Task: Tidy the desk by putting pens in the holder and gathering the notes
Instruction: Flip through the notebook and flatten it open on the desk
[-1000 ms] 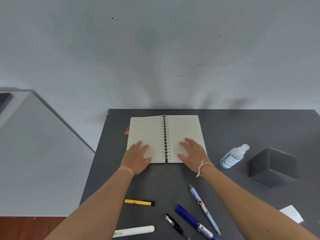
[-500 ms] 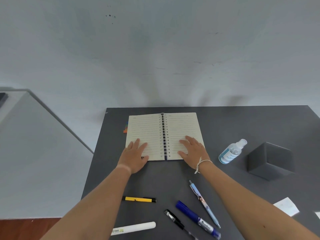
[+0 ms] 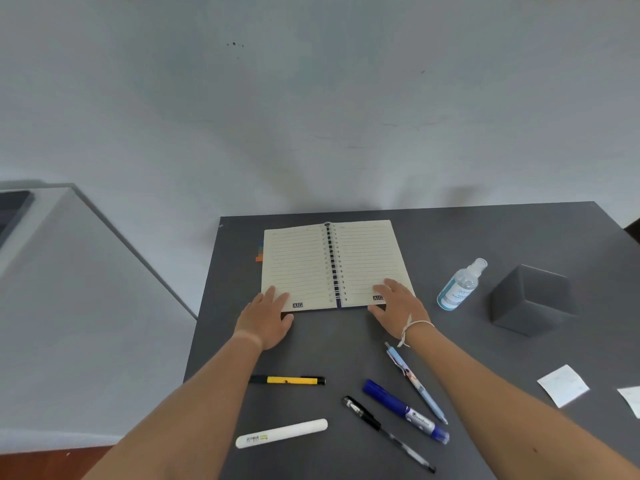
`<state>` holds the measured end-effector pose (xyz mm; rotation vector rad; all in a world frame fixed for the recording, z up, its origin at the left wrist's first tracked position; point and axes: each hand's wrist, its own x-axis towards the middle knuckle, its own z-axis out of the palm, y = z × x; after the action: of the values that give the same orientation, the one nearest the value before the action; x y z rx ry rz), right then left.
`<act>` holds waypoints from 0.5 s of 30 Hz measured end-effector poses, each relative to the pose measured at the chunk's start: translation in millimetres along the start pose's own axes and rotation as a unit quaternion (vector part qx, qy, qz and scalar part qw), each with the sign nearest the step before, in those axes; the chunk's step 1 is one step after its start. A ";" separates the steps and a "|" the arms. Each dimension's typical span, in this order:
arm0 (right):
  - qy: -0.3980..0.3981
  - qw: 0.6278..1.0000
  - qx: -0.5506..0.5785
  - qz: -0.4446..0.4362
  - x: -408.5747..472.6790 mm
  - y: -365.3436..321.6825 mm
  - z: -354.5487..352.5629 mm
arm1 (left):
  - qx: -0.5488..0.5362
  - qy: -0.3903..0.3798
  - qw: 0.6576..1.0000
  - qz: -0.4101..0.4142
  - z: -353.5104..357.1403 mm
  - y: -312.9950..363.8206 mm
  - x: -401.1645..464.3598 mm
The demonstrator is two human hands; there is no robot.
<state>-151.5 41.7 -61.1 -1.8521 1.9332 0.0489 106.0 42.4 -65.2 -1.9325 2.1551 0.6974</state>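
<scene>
Both hands lie flat with fingers spread, gripping nothing: the left hand on the near left corner of the open spiral notebook, the right hand on its near right corner. Five pens lie nearer, among them a yellow pen and a blue marker. Two paper notes sit right, near what may be the grey holder.

**The room around my bench**

Ahead of me stands a plain pale grey wall, scuffed lightly, with a few small dark specks high up. My dark grey bench sits pushed against it. To my left is a lighter grey tabletop, and a strip of reddish-brown wooden floor shows at the lower left. The light is soft and even
</scene>
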 end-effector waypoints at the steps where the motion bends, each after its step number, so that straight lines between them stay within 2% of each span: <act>1: 0.003 1.000 0.001 0.000 -4.3 -0.6 1.2 | 0.001 0.001 1.000 0.002 0.0 -0.8 -4.8; 9: 0.033 0.999 0.011 -0.013 -36.7 2.8 12.6 | -0.007 0.022 1.000 0.015 8.7 -3.2 -41.2; 15: 0.020 1.000 -0.008 -0.022 -60.9 20.0 14.0 | -0.058 0.017 0.998 0.016 22.3 9.7 -78.1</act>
<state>-167.2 105.4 -58.2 -1.9195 1.9227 0.0121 104.2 122.7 -49.7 -1.9850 2.2154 0.8184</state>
